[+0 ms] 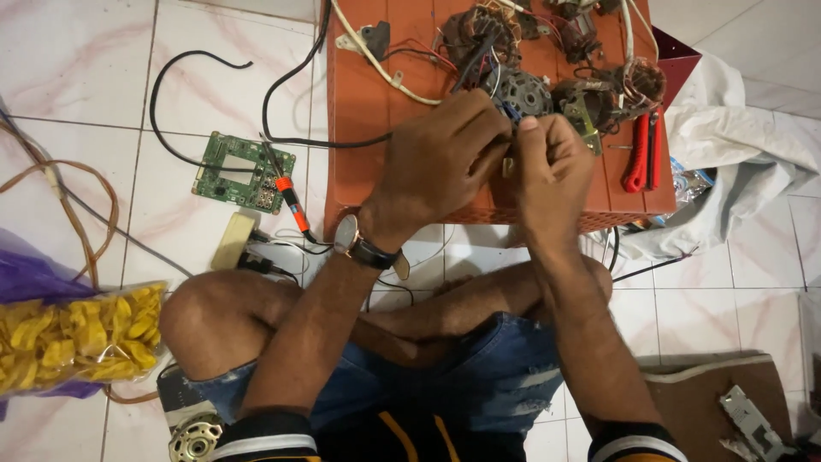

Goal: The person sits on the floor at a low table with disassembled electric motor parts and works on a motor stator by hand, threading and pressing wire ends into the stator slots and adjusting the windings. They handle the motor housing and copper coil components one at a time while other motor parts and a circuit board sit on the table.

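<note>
left hand (445, 162) fingers pinch blue wire (510, 111) (axis unclear) | right hand (552, 167) fingers pinch it too

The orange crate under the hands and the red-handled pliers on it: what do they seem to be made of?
The orange crate looks like moulded plastic: uniform matte colour and a perforated side. The red-handled pliers seem metal with glossy red plastic or rubber grips; the jaws are hidden. Both the left hand and the right hand pinch a small part above the crate.

Your left hand (440, 154) and right hand (547, 167) close around a small blue part (510, 112), hiding nearly all of it and what your fingers (479, 128) pinch. The top edge cuts off the motor windings (479, 34) on the orange worktop (368, 111), and the metal bracket (753, 419) at bottom right is too blurred to identify.
</note>
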